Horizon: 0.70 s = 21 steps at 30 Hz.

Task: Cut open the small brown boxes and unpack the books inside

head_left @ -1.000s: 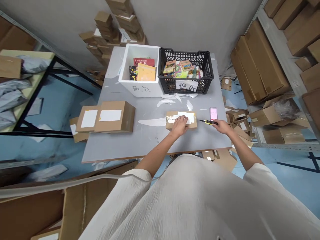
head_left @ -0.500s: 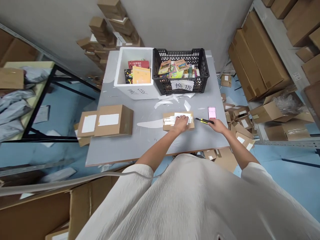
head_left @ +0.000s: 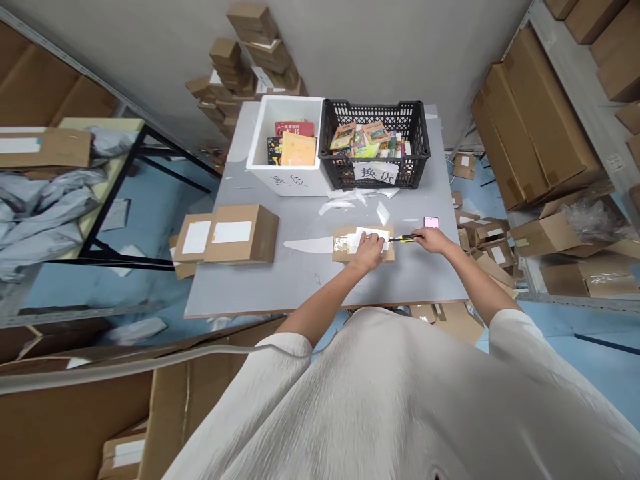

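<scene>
A small cardboard box [head_left: 340, 248] wrapped with clear tape lies on the grey table [head_left: 300, 283], a white label [head_left: 353, 240] on its top. My left hand [head_left: 369, 252] rests on that label, fingers spread and pressing down. Closed around a black-and-yellow utility knife [head_left: 406, 238] is my right hand [head_left: 431, 241]. The knife points left, its tip at the right end of the box; whether the blade cuts in is too small to tell. A pink-screened phone [head_left: 431, 222] lies just behind my right hand.
At the table's back stand a white foam box [head_left: 287, 181] and a black plastic crate [head_left: 336, 172], both with books. Two labelled cartons [head_left: 234, 250] sit at the left. Paper scraps [head_left: 383, 213] lie mid-table. Shelving with cartons [head_left: 575, 270] rises at the right.
My right hand has brought the knife left, so its tip now meets the box's right end. My left hand stays on the label. The whole view has shifted slightly.
</scene>
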Motion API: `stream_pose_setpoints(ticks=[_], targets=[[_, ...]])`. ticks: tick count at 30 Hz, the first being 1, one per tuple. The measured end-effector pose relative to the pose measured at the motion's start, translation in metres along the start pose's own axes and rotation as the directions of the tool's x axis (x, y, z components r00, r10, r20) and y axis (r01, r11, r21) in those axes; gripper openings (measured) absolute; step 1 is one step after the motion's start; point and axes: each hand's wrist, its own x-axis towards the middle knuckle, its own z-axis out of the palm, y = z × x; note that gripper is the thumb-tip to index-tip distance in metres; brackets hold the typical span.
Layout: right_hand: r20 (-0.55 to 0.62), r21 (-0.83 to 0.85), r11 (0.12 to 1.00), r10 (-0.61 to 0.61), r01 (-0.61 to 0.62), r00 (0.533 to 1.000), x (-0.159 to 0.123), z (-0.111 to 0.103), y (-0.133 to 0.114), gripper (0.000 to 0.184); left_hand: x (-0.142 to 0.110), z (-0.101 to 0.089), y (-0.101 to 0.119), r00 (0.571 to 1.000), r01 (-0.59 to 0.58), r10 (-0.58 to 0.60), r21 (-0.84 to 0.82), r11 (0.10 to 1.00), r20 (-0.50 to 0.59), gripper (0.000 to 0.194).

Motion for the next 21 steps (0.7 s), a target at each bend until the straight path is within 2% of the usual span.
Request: stream_pose_setpoints(ticks=[5,11,16,21], targets=[[0.071,-0.085,0.996,-0.023,0.029,0.997,0.018,-0.007,-0.007,0.044,-0.004,0.0,0.001,1.0,0.01,-0.01,-0.024,1.0,-0.01,0.06],[0.089,-0.085,0.996,-0.024,0.031,0.996,0.024,-0.008,-0.003,0.047,-0.007,0.001,-0.001,0.999,-0.009,0.008,-0.031,0.999,-0.036,0.061],[0.17,0.133,0.991,-0.018,-0.005,0.985,0.017,-0.003,0.012,0.042,-0.005,0.0,-0.001,1.0,0.003,-0.003,-0.027,1.0,-0.019,0.059],[0.188,0.329,0.942,0.008,-0.071,0.982,0.0,0.018,0.021,0.039,-0.005,-0.003,-0.001,1.0,0.002,-0.002,-0.007,1.0,-0.006,0.054]])
